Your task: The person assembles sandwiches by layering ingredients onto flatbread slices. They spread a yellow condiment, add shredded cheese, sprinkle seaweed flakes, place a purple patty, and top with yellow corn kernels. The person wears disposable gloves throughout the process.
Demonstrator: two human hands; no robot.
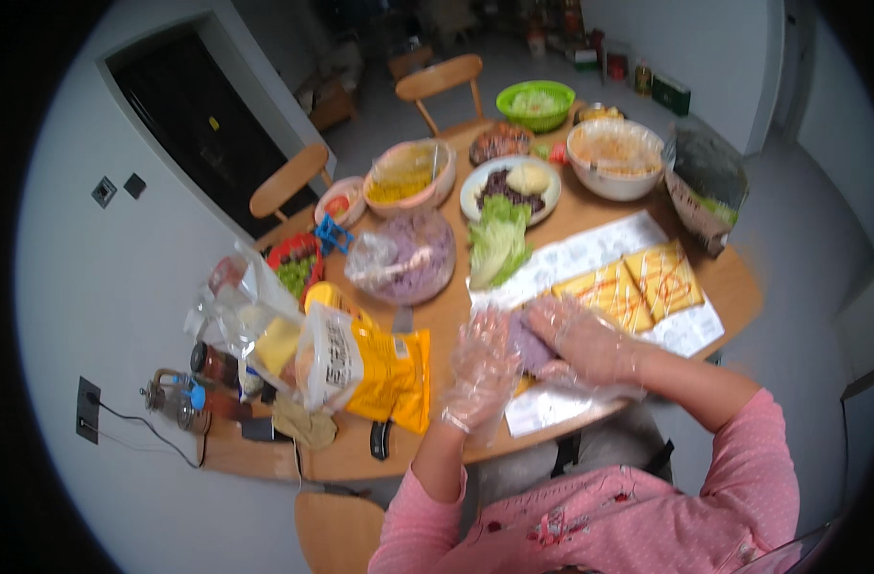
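Observation:
My left hand [482, 369] and my right hand [587, 341], both in clear plastic gloves, press from either side on a flattened purple mass [528, 348], like mashed purple food. It lies on white printed paper [551, 409], over a yellow sheet that shows only at its edge. Beyond my right hand, yellow square sheets [663, 280] with red and white sauce lines rest on the paper. Lettuce leaves [498, 244] lie just past my hands, partly over a plate [551, 208] with dark filling and a pale ball. A clear-covered bowl of purple mash [415, 265] stands to the left.
A yellow food bag [401, 380], other plastic bags and a jar [211, 359] crowd the left side. Farther back are a pink bowl of yellow food [408, 190], a green basket [537, 107] and a white bowl [615, 179]. An open dark bag [706, 179] stands at the right edge.

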